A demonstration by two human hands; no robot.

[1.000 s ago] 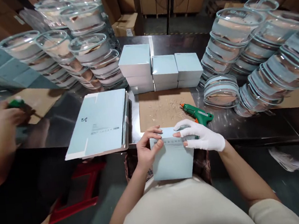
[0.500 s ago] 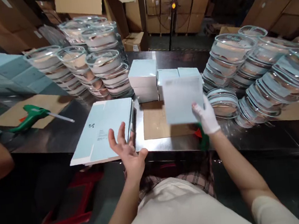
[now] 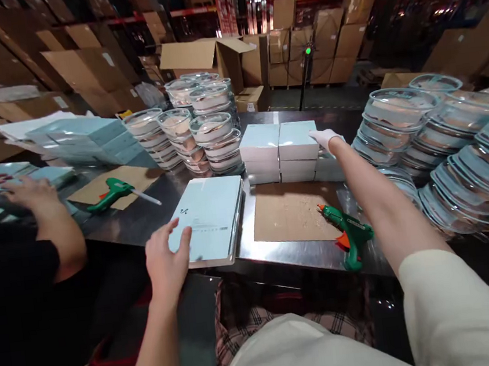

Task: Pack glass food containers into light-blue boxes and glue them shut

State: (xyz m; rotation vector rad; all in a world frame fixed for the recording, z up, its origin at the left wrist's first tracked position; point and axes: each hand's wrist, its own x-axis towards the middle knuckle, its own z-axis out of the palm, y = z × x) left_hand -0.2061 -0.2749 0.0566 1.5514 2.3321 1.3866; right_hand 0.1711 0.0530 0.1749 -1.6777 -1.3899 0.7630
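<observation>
Two hands work at opposite ends of a dark, glossy metal table [image 3: 152,219]. The left hand [image 3: 165,261], bare, lies on the near corner of a stack of flat box blanks [image 3: 211,218]: pale blue card, smooth and matte, with small dark print on the top sheet, lying at the table's front edge. Its fingers are loosely together on the sheet, thumb set apart on top. The right hand [image 3: 323,137], in a white knit glove, is stretched far forward and touches the upper right edge of the stacked folded boxes [image 3: 280,150], square pale-blue cartons with white sides, piled in neat columns at the middle of the table; whether its fingers are spread or curled I cannot tell. Between the two piles lies a brown cardboard mat [image 3: 293,211], rough and flecked with crumbs of dried glue. A green glue gun [image 3: 348,230] with orange trigger rests at its right edge. Clear round plastic containers [image 3: 204,129] stand nested in leaning towers on both sides. Another person's hand [image 3: 36,196] rests at far left.
</observation>
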